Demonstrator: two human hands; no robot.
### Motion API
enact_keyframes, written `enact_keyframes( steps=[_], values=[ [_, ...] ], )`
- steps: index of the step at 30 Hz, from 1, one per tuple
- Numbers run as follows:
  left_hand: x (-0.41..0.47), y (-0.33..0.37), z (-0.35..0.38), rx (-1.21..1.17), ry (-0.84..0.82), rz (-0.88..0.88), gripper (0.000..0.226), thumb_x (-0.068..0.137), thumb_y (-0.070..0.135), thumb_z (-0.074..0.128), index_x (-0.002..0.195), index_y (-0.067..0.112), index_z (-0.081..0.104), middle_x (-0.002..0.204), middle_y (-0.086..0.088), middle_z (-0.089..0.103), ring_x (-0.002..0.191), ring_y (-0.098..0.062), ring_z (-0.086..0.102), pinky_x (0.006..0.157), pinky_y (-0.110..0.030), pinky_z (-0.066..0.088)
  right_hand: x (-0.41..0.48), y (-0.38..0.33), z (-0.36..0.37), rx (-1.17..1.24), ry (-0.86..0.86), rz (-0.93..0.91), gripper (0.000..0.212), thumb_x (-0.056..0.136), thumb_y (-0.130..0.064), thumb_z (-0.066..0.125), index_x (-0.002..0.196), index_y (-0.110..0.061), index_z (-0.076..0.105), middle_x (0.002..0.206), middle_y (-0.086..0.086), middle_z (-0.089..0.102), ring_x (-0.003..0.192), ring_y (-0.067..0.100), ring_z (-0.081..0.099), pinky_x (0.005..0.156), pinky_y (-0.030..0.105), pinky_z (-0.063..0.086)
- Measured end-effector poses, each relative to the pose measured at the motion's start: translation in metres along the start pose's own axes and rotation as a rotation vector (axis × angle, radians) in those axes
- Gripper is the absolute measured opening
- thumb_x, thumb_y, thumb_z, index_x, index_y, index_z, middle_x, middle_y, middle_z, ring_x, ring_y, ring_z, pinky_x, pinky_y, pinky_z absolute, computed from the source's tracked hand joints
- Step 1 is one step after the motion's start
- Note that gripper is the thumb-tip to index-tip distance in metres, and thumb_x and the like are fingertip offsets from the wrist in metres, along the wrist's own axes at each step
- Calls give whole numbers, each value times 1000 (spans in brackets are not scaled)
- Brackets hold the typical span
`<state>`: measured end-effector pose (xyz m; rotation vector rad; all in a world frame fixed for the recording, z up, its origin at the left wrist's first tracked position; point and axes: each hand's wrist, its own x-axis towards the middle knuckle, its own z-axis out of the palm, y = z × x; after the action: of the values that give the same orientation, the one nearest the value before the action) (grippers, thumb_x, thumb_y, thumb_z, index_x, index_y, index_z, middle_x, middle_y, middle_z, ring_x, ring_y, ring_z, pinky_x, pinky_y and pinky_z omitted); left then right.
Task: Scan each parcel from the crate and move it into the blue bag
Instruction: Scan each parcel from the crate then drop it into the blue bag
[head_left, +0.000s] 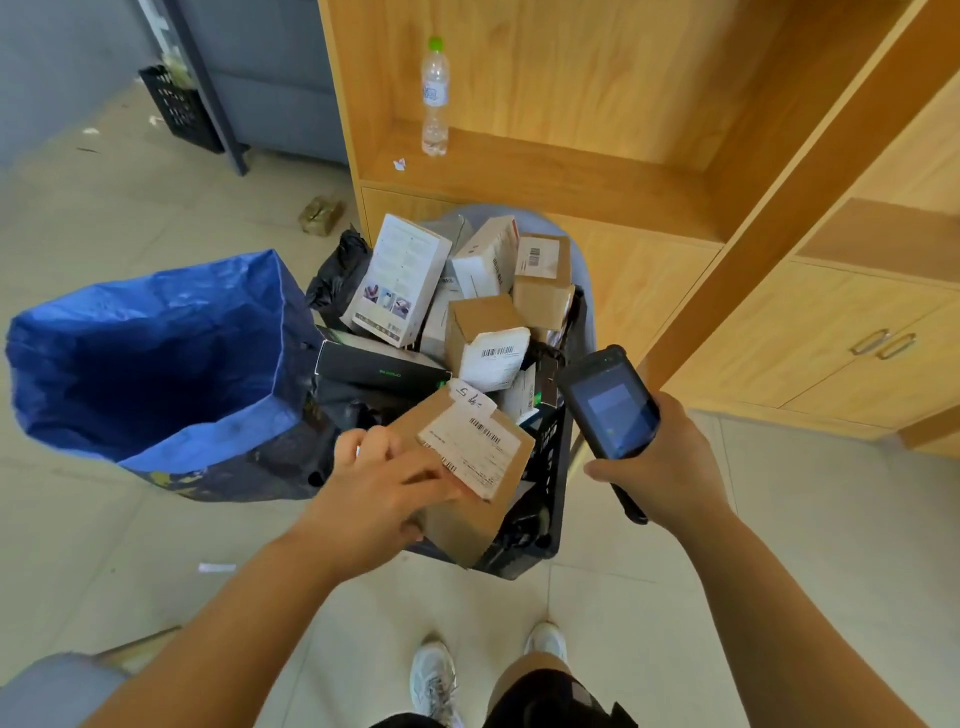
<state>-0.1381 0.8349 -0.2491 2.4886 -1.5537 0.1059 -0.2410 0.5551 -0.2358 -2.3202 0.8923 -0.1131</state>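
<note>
A black plastic crate (545, 499) stands in front of me, heaped with several cardboard and white parcels. My left hand (382, 480) grips a brown cardboard parcel (457, 514) at the crate's near edge; its white barcode label (475, 449) faces up. My right hand (670, 467) holds a dark handheld scanner (610, 400), lit screen up, just right of that parcel. The open blue bag (156, 353) stands on the floor to the crate's left; I see no parcel inside it.
A wooden shelf unit (571, 156) rises behind the crate, a clear water bottle (435, 98) standing on it. Cupboard doors (857, 353) are at right. A second black crate (179, 106) and a small packet (322, 213) lie on the tiled floor at back left.
</note>
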Motion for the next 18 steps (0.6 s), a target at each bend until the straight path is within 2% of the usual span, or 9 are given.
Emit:
enact_keyframes(
  steps=[4, 6, 8, 9, 11, 13, 15, 18],
  values=[
    [-14, 12, 27, 24, -73, -67, 65, 41, 34, 94, 102, 35, 72, 106, 8, 67, 101, -22, 44, 82, -47, 44, -9, 4, 8, -35, -24, 20, 84, 52, -37, 84, 122, -27, 39, 102, -2, 51, 85, 21, 53, 71, 44, 52],
    [-17, 15, 35, 48, -115, -117, 67, 36, 42, 94, 99, 33, 73, 103, 6, 68, 98, -25, 56, 77, -48, 50, -14, 7, 11, -77, -47, 24, 84, 52, -39, 83, 122, -26, 38, 101, -2, 51, 84, 21, 53, 70, 44, 52],
    [-18, 16, 41, 49, -169, -168, 61, 40, 43, 93, 97, 33, 74, 100, 6, 68, 94, -26, 64, 78, -49, 50, -17, 10, 12, -111, -73, 20, 84, 52, -39, 83, 122, -26, 38, 100, -2, 50, 83, 21, 53, 70, 43, 52],
    [-20, 16, 44, 28, -193, -197, 56, 48, 43, 91, 100, 33, 72, 104, 6, 67, 99, -27, 63, 83, -51, 47, -19, 12, 12, -125, -83, 15, 83, 52, -40, 83, 121, -26, 38, 100, -2, 50, 83, 21, 52, 70, 43, 52],
    [-23, 14, 55, -30, -241, -262, 50, 72, 45, 77, 119, 36, 63, 125, 10, 56, 121, -25, 47, 101, -50, 29, -22, 15, 12, -150, -104, -2, 82, 52, -40, 83, 120, -26, 38, 99, -3, 50, 84, 20, 52, 71, 43, 53],
    [-29, 12, 65, -118, -297, -358, 49, 84, 50, 62, 131, 39, 52, 136, 16, 43, 130, -17, 31, 108, -40, 15, -22, 19, 12, -171, -130, -21, 82, 52, -41, 83, 119, -26, 38, 99, -3, 49, 85, 19, 51, 71, 42, 53],
    [-35, 13, 72, -260, -221, -465, 44, 86, 50, 60, 127, 38, 56, 134, 15, 46, 127, -15, 32, 105, -35, 17, -21, 24, 11, -190, -156, -38, 84, 53, -42, 83, 121, -25, 38, 100, -3, 49, 85, 19, 51, 72, 42, 52],
    [-37, 12, 80, -317, -19, -748, 42, 86, 44, 63, 126, 31, 57, 131, 3, 47, 120, -24, 37, 100, -39, 28, -20, 30, 11, -222, -182, -64, 86, 53, -43, 83, 123, -26, 36, 100, -4, 47, 86, 18, 50, 71, 39, 51]
  ],
)
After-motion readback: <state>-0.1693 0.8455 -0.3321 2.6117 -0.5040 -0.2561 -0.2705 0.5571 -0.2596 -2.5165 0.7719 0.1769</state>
